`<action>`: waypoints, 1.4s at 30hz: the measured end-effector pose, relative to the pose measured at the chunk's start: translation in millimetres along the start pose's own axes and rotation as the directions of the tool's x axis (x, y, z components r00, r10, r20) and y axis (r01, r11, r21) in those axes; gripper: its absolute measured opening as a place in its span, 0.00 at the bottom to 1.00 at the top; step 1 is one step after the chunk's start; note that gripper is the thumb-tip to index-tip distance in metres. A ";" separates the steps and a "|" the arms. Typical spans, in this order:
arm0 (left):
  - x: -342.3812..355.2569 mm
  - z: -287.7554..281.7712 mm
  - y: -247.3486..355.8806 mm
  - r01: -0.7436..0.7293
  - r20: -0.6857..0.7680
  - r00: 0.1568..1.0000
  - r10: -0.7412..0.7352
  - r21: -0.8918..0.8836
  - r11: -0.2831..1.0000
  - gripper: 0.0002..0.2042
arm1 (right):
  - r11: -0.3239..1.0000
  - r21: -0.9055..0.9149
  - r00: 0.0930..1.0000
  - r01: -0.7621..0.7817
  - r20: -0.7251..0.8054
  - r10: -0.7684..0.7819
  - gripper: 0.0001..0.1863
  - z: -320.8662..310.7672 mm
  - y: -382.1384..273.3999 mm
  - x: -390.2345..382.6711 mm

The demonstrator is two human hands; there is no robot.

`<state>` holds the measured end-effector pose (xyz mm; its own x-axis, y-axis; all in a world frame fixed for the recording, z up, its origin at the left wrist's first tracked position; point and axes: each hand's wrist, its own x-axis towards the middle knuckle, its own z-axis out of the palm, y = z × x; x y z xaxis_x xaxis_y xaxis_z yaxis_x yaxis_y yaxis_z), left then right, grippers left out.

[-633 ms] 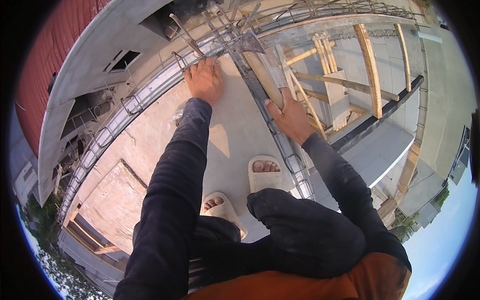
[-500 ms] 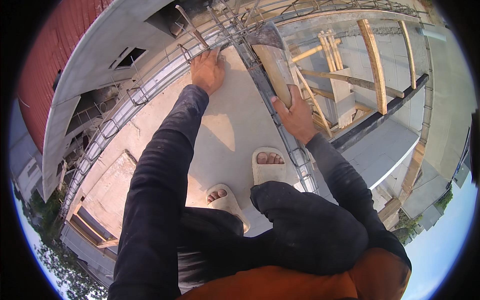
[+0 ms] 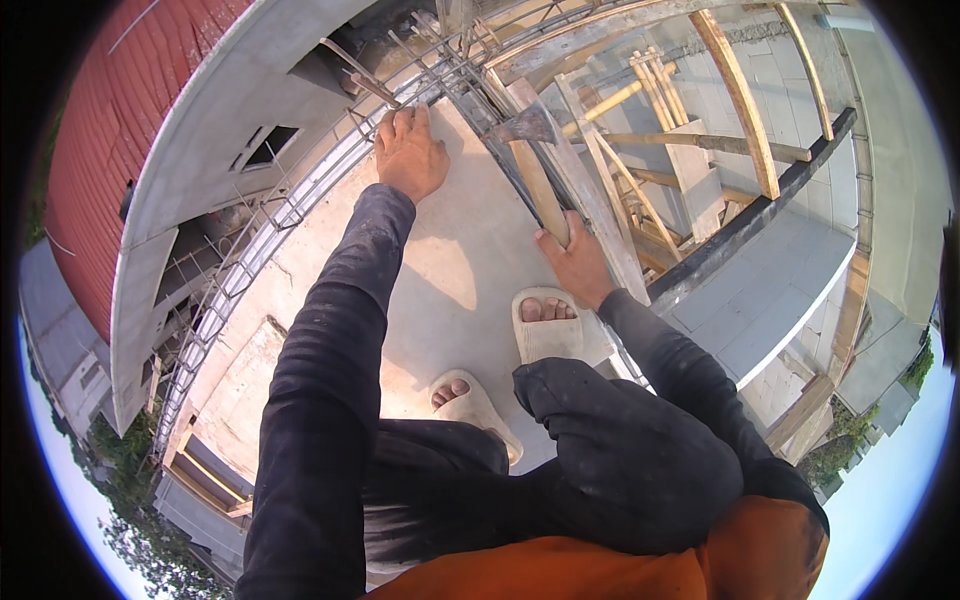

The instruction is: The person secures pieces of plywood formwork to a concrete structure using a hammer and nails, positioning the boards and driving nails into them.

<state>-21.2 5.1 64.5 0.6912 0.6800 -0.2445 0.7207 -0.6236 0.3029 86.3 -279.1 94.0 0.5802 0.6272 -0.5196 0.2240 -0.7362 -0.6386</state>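
In my head-camera view, my left hand (image 3: 410,160) resting on the pale panel (image 3: 470,210) at its far end, fingers slightly spread, my right fingers wrapped around the hatchet's (image 3: 536,182) wooden handle, hatchet near the panel's right edge

Daylight was bright. Warm sun struck the left of the pale panel (image 3: 425,335), while grey shadow covered its middle around a pointed sunlit patch (image 3: 442,270). The sky (image 3: 885,520) appeared pale. The red roof (image 3: 150,130) bowed with fisheye distortion; black vignetting filled the corners.
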 end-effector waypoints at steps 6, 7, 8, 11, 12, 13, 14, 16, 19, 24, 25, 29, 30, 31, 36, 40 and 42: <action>18.8 -7.7 15.4 0.103 0.136 0.985 -0.102 0.000 0.995 0.36 | 0.998 -0.058 0.994 -0.029 -0.105 0.022 0.27 -16.1 22.6 1.8; 22.8 -12.4 15.7 0.131 0.193 0.974 -0.121 -0.040 0.991 0.36 | 0.997 -0.066 0.993 -0.034 -0.118 0.026 0.27 -19.4 25.4 5.1; 23.3 -12.0 16.4 0.126 0.155 0.981 -0.115 -0.063 0.990 0.35 | 0.996 -0.075 0.991 -0.039 -0.131 0.029 0.27 -21.4 27.7 8.6; 21.4 -2.7 12.2 0.127 0.082 0.990 -0.119 -0.110 0.986 0.32 | 0.998 -0.045 0.990 -0.043 -0.139 0.036 0.27 -21.8 33.4 14.1; 23.7 -3.2 10.4 0.141 0.078 0.988 -0.132 -0.112 0.984 0.32 | 0.998 -0.050 0.988 -0.039 -0.150 0.031 0.27 -21.2 35.6 14.4; 26.7 -3.7 8.8 0.154 0.075 0.986 -0.146 -0.114 0.981 0.32 | 0.998 -0.055 0.987 -0.035 -0.161 0.025 0.26 -19.6 37.4 14.5; 30.8 -4.2 7.8 0.160 0.099 0.984 -0.150 -0.102 0.982 0.32 | 0.998 -0.059 0.985 -0.031 -0.172 0.020 0.26 -18.6 39.2 14.4; 39.0 -11.1 10.0 0.172 0.147 0.976 -0.159 -0.077 0.982 0.32 | 0.997 -0.071 0.977 -0.021 -0.211 0.006 0.26 -18.8 37.2 12.0; 39.2 -17.3 15.7 0.226 0.232 0.951 -0.204 -0.070 0.972 0.34 | 0.999 -0.036 0.982 -0.030 -0.189 0.023 0.26 -21.7 34.4 11.3; 80.3 18.2 -27.0 0.258 0.305 0.925 -0.226 -0.066 0.964 0.38 | 0.997 -0.015 0.987 -0.080 -0.143 0.077 0.27 -24.4 23.3 15.8; 84.1 22.6 -25.9 0.269 0.298 0.925 -0.237 -0.068 0.961 0.38 | 0.997 -0.010 0.986 -0.078 -0.147 0.076 0.28 -23.5 24.6 16.3; 75.5 16.2 -5.9 0.295 0.305 0.921 -0.243 -0.136 0.946 0.41 | 0.993 0.029 0.980 -0.114 -0.162 0.117 0.30 -26.4 32.3 10.4; 71.8 6.2 2.9 0.295 0.296 0.921 -0.254 -0.104 0.950 0.42 | 0.993 0.059 0.978 -0.107 -0.173 0.115 0.30 -26.9 32.8 9.9; 67.5 -0.5 10.8 0.296 0.291 0.920 -0.264 -0.073 0.952 0.44 | 0.991 0.086 0.976 -0.104 -0.182 0.118 0.31 -27.4 34.1 8.1; 60.1 -8.4 9.6 0.251 0.253 0.935 -0.247 0.020 0.968 0.47 | 0.981 0.124 0.959 -0.151 -0.223 0.176 0.32 -53.0 35.6 -8.6; 61.8 -1.7 5.4 0.229 0.209 0.951 -0.226 0.010 0.973 0.45 | 0.968 0.120 0.908 -0.220 -0.337 0.248 0.31 -86.0 49.7 -37.5; 63.4 4.4 13.1 0.231 0.207 0.950 -0.232 0.032 0.973 0.44 | 0.951 0.052 0.874 -0.305 -0.381 0.301 0.31 -112.5 60.7 -65.5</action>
<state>32.3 38.3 48.9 0.5007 0.7114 -0.4932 0.8620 -0.4620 0.2087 150.0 -393.5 153.1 0.8729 0.2300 -0.4303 -0.0046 -0.8781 -0.4785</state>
